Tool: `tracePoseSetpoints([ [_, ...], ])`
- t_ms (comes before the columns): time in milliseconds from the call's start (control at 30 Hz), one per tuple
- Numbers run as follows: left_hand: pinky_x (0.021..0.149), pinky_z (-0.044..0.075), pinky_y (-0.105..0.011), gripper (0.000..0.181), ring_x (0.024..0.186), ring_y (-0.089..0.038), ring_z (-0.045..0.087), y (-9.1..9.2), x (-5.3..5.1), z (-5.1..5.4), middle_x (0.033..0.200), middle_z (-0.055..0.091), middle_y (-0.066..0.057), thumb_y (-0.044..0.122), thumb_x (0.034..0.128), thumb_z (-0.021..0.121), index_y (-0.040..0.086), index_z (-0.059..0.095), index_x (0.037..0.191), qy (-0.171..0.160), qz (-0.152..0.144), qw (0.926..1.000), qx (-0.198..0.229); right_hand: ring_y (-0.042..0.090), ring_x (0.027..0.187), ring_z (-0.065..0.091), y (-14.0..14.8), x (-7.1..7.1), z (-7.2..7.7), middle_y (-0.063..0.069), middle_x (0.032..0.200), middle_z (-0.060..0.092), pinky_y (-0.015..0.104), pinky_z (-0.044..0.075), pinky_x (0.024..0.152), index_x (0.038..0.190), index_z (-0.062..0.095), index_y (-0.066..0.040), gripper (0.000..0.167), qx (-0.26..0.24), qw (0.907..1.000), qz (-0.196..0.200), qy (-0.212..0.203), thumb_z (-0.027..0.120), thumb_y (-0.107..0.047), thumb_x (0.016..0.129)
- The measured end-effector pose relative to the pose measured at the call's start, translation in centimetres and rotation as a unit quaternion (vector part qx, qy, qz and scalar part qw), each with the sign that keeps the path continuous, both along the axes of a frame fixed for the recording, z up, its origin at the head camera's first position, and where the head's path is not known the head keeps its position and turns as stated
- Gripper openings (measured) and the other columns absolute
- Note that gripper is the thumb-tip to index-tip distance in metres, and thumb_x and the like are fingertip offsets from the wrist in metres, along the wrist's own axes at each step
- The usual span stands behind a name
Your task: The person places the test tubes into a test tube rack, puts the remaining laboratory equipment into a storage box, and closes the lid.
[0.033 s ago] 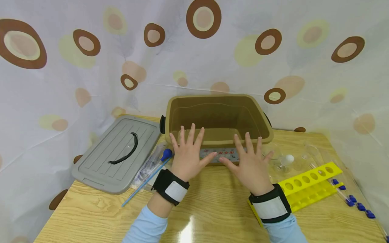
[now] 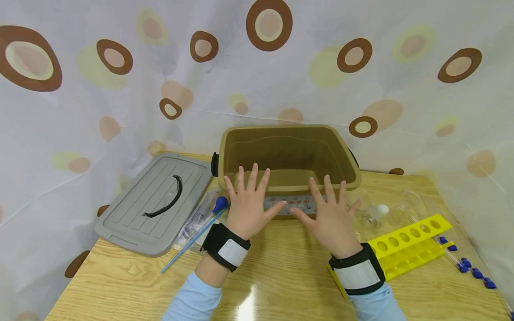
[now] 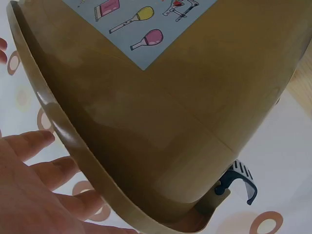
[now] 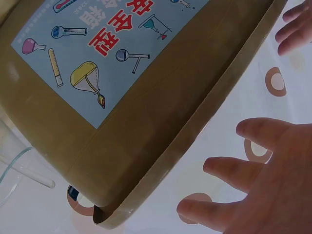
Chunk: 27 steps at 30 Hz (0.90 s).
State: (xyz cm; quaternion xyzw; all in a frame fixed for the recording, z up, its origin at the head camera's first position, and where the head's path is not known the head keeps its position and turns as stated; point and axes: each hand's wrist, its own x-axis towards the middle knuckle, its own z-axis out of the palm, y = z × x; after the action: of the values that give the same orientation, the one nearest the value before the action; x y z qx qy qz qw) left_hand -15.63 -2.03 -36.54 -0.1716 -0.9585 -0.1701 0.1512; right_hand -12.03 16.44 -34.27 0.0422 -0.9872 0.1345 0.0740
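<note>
**Inspector:** What stood complete, reading from left to right?

**Technician:** The grey lid (image 2: 132, 211) lay handle-up, already off the box (image 2: 281, 145). A clear packet (image 2: 196, 220), a blue bulb (image 2: 220, 204) and a blue rod (image 2: 188, 244) lay beside it. The left grip (image 2: 247, 209) (a bare hand) was spread wide, fingers straight, holding nothing. The box stood uncovered toward the rear of the surface (image 2: 281, 267), just ahead of both grips; no contents showed in its visible interior. The right grip (image 2: 333, 220) was likewise spread and held nothing. Farther right were clear glassware (image 2: 379, 211), a yellow rack (image 2: 407, 243) and several blue caps (image 2: 476, 273).

**Inspector:** What remained?

**Technician:** By judgement, no handling step was in progress. The lid was unfitted, and the rack and glassware were outside the box.

**Inspector:** What did the views add?

**Technician:** The left wrist view showed a dark side handle (image 3: 241, 178) in detail; contact between the left fingers and the rim (image 3: 75, 141) could not be confirmed. The right wrist view showed a gap between the right fingers and the rim, plus apparatus drawings on the label (image 4: 109, 53), partly hidden in the head view. Only the head view showed the lid and rack.
</note>
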Motion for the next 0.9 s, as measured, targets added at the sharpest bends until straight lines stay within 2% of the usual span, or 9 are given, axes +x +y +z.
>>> tracePoseSetpoints([
  [167, 0.107, 0.011, -0.068, 0.078, 0.141, -0.042, 0.019, -0.2, 0.2, -0.1, 0.153, 0.026, -0.016, 0.060, 0.0849, 0.054, 0.015, 0.034, 0.146, 0.019, -0.010, 0.9996, 0.017, 0.054, 0.137, 0.010, 0.0, 0.3, -0.1, 0.027, 0.150, 0.023, 0.080, 0.008, 0.095, 0.146, 0.032, -0.009, 0.082, -0.009, 0.9997, 0.005, 0.021, 0.061, -0.054, 0.084],
  [233, 0.109, 0.018, -0.062, 0.069, 0.138, -0.038, 0.029, -0.2, 0.5, -0.1, 0.148, 0.035, -0.014, 0.054, 0.0859, 0.058, 0.013, 0.044, 0.140, 0.045, -0.024, 0.9977, 0.045, 0.052, 0.136, 0.020, 0.2, 0.6, -0.3, 0.028, 0.146, 0.032, 0.076, 0.013, 0.099, 0.140, 0.042, -0.004, 0.075, -0.021, 0.9981, 0.012, 0.057, 0.066, -0.047, 0.083],
  [300, 0.106, 0.033, -0.050, 0.050, 0.126, -0.029, 0.046, -0.2, 0.7, -0.2, 0.134, 0.052, -0.011, 0.041, 0.0871, 0.063, 0.011, 0.056, 0.127, 0.085, -0.049, 0.9915, 0.085, 0.048, 0.127, 0.036, 0.5, 0.9, -0.5, 0.027, 0.134, 0.047, 0.068, 0.021, 0.101, 0.126, 0.055, 0.000, 0.059, -0.038, 0.9931, 0.020, 0.109, 0.072, -0.035, 0.081],
  [400, 0.084, 0.049, -0.030, 0.019, 0.093, -0.016, 0.063, -0.1, 1.2, -0.7, 0.101, 0.069, -0.002, 0.022, 0.0858, 0.068, 0.012, 0.068, 0.102, 0.139, -0.079, 0.9770, 0.140, 0.040, 0.099, 0.055, 1.2, 1.5, -0.7, 0.021, 0.103, 0.066, 0.057, 0.031, 0.097, 0.098, 0.068, 0.002, 0.027, -0.060, 0.9807, 0.028, 0.184, 0.075, -0.016, 0.078],
  [467, 0.067, 0.049, -0.023, 0.006, 0.073, -0.010, 0.063, -0.1, 1.5, -1.2, 0.083, 0.070, 0.002, 0.015, 0.0849, 0.069, 0.013, 0.071, 0.091, 0.152, -0.089, 0.9702, 0.167, 0.035, 0.082, 0.059, 1.7, 2.0, -0.9, 0.016, 0.083, 0.070, 0.054, 0.035, 0.096, 0.085, 0.070, 0.002, 0.013, -0.074, 0.9743, 0.027, 0.211, 0.075, -0.008, 0.078],
  [567, 0.056, 0.045, -0.018, 0.003, 0.062, -0.007, 0.060, 0.0, 2.1, -2.2, 0.073, 0.068, 0.003, 0.015, 0.0850, 0.068, 0.014, 0.071, 0.087, 0.125, -0.076, 0.9683, 0.202, 0.031, 0.069, 0.061, 2.6, 2.9, -1.2, 0.014, 0.071, 0.069, 0.053, 0.037, 0.095, 0.082, 0.071, 0.002, 0.009, -0.091, 0.9723, 0.016, 0.215, 0.071, -0.007, 0.080],
  [700, 0.055, 0.045, -0.017, 0.005, 0.059, -0.009, 0.059, 0.3, 2.9, -3.9, 0.070, 0.067, 0.001, 0.016, 0.0861, 0.067, 0.013, 0.070, 0.088, 0.056, -0.052, 0.9624, 0.261, 0.033, 0.071, 0.062, 4.0, 4.1, -1.9, 0.015, 0.076, 0.070, 0.052, 0.039, 0.090, 0.086, 0.072, 0.002, 0.013, -0.098, 0.9768, -0.008, 0.190, 0.070, -0.010, 0.083],
  [800, 0.060, 0.048, -0.018, 0.007, 0.067, -0.010, 0.062, 1.0, 3.4, -5.1, 0.077, 0.068, 0.000, 0.016, 0.0871, 0.066, 0.013, 0.070, 0.092, 0.006, -0.046, 0.9586, 0.281, 0.041, 0.086, 0.060, 5.1, 4.9, -2.6, 0.021, 0.093, 0.070, 0.058, 0.037, 0.087, 0.096, 0.071, 0.002, 0.021, -0.082, 0.9872, -0.037, 0.132, 0.069, -0.016, 0.084],
  [900, 0.066, 0.049, -0.020, 0.010, 0.077, -0.011, 0.063, 1.9, 4.1, -6.1, 0.086, 0.069, 0.001, 0.015, 0.0864, 0.067, 0.013, 0.070, 0.096, -0.034, -0.046, 0.9633, 0.262, 0.051, 0.105, 0.050, 6.3, 5.7, -3.7, 0.031, 0.117, 0.058, 0.065, 0.034, 0.088, 0.108, 0.067, 0.001, 0.035, -0.036, 0.9972, -0.055, 0.037, 0.068, -0.025, 0.085],
])
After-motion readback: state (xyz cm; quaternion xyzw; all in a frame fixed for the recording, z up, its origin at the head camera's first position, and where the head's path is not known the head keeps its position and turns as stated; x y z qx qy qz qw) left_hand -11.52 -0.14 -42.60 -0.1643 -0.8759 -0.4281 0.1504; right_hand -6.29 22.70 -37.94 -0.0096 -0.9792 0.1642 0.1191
